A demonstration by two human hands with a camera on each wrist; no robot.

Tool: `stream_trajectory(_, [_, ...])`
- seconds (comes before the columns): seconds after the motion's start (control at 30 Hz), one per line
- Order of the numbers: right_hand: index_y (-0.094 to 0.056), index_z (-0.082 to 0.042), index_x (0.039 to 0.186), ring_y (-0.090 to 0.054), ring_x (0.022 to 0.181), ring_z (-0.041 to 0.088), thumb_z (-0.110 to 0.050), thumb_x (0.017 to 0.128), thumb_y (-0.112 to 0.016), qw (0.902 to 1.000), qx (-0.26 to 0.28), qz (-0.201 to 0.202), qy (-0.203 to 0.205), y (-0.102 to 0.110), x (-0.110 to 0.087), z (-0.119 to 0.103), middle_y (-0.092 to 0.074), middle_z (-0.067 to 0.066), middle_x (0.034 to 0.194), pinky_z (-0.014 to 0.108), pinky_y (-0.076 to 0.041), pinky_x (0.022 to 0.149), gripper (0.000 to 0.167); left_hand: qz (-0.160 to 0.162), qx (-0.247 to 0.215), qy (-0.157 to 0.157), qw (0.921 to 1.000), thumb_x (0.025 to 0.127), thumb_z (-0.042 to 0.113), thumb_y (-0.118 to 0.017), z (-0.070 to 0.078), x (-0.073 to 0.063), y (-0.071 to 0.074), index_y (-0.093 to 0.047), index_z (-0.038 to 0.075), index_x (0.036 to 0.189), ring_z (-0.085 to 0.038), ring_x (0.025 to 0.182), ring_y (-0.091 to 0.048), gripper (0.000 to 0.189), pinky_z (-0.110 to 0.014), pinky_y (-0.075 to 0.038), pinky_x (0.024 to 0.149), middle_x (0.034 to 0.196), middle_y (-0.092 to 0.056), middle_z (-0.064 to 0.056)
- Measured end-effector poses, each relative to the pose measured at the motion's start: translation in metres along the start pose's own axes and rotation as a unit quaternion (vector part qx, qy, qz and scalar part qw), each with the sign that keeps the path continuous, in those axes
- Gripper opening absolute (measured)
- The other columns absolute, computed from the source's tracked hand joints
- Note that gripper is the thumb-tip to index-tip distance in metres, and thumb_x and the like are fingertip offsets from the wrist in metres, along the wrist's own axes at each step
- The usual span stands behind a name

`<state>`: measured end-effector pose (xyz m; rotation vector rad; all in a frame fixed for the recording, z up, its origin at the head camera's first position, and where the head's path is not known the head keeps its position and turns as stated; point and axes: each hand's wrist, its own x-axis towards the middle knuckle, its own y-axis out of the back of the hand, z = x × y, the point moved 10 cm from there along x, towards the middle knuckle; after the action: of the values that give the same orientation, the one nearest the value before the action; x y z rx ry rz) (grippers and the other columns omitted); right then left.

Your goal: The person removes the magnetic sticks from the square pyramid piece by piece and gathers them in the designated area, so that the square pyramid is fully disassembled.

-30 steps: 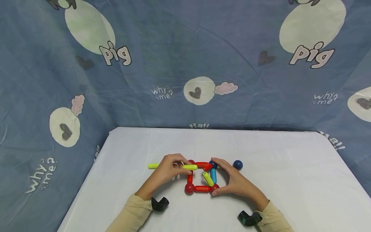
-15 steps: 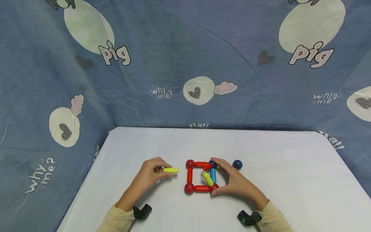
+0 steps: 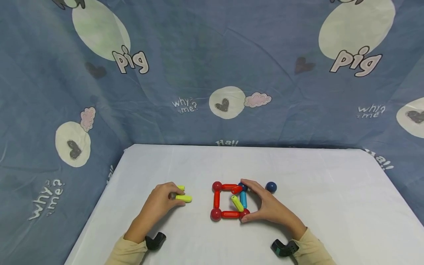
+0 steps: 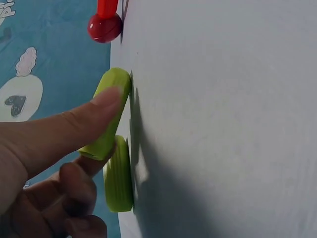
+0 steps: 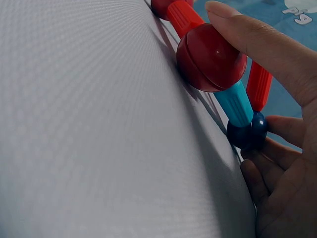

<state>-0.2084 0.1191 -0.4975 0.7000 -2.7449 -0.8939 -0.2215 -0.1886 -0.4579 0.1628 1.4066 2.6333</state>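
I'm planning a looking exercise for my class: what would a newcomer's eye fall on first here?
Probably the mostly red square frame on the white table, its right side held by the right hand. Next, perhaps, the yellow rod pinched in the left hand, left of the frame. Behind the table, the blue printed backdrop also stands out.

Rod frame (image 3: 216, 199) on table (image 3: 298, 165), two rods (image 3: 184, 198) left, separate ball (image 3: 271, 187) right
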Motion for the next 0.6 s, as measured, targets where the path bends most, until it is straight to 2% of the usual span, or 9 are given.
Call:
stream_trajectory(0.2, [-0.037,-0.022,0.160,-0.042,0.149,0.035,-0.048,0.069,-0.094,1.0000,0.002,0.000,-0.004,0.0007,0.0000,-0.0005,-0.040,0.007,0.164,0.064,-0.037,0.116,0.111,-0.006,0.039,0.003,0.9992,0.068,0.015,-0.095,-0.0028,0.0008,-0.0003,-0.083,0.015,0.090,-0.009,0.077,-0.062,0.025,-0.027,-0.046,0.066,0.096,-0.077,0.002])
stream_trajectory(0.6, [-0.038,-0.023,0.160,-0.043,0.149,0.033,-0.049,0.068,-0.095,1.0000,0.000,0.001,0.000,0.0000,0.0000,-0.0020,-0.040,0.005,0.164,0.060,-0.038,0.117,0.111,0.002,0.047,0.002,0.9989,0.069,0.014,-0.095,-0.0064,0.0000,0.0010,-0.082,0.013,0.089,-0.025,0.094,-0.074,0.024,-0.040,-0.057,0.077,0.099,-0.078,-0.003])
